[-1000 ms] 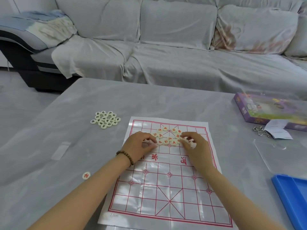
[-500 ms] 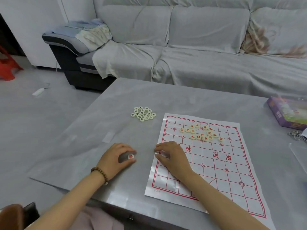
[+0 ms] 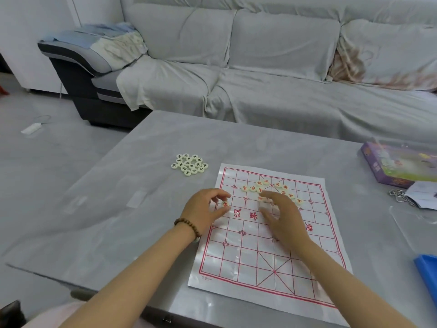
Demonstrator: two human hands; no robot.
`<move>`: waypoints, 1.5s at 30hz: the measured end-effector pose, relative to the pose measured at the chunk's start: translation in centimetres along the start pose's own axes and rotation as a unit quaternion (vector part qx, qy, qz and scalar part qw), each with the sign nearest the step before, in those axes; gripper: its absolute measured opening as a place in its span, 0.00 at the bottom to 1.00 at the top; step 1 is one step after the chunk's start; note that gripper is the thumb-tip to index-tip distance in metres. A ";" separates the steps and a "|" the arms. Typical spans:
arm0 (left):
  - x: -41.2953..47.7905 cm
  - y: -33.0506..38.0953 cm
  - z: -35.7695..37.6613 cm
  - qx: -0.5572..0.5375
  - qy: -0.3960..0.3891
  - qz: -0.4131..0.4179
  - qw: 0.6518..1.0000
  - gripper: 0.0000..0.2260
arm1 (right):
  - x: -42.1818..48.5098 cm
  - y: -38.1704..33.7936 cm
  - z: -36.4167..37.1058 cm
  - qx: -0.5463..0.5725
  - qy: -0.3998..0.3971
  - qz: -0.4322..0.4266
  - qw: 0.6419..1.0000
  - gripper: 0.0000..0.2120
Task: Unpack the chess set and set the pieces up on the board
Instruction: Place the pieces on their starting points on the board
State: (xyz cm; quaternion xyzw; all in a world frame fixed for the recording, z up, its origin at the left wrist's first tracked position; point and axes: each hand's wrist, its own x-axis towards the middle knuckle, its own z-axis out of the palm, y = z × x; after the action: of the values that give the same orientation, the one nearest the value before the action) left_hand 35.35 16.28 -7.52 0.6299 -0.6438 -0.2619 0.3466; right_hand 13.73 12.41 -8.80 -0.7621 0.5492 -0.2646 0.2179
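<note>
Seen from the head camera, a thin white board (image 3: 248,256) printed with a red grid lies flat on the grey table (image 3: 142,185), close to the near edge.

The left hand (image 3: 205,209) is at the board's left border. Its thumb and curled fingers pinch one round piece (image 3: 225,204) marked in red. The piece is over the leftmost columns, just beyond the band of printed characters across the middle. Whether it already rests on the sheet or is a little above it is hard to tell. A bead bracelet (image 3: 188,224) circles that wrist.

The right hand (image 3: 281,214) is spread over the middle of the board with its fingers apart and loosely bent, and it holds nothing. Its fingertips reach the near side of the red pieces (image 3: 253,188), a loose cluster in the far half of the board.

The black pieces (image 3: 190,165) lie in a tight pile on the bare table — off the board, just past its far left corner and well apart from both hands.

Over on the right a purple box (image 3: 397,166) sits at the far end of the table. A metal chain (image 3: 399,196) and a paper slip (image 3: 423,194) lie just in front of it. Nearer the camera is a clear plastic lid (image 3: 411,223), and a blue tray (image 3: 428,273) is cut off by the frame edge. Beyond the table stands a sofa (image 3: 260,67) draped in grey cloth.
</note>
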 end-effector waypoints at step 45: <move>14.0 -8.0 -1.7 0.370 -0.074 -0.021 0.926 0.21 | 9.3 -5.4 6.7 0.010 -0.021 -0.094 0.995 0.14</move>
State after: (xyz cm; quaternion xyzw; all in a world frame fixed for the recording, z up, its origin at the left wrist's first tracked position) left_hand 42.22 2.02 -11.03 0.7058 -0.7051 -0.0584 0.0346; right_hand 24.30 5.48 -9.00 -0.8138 0.4678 -0.2728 0.2110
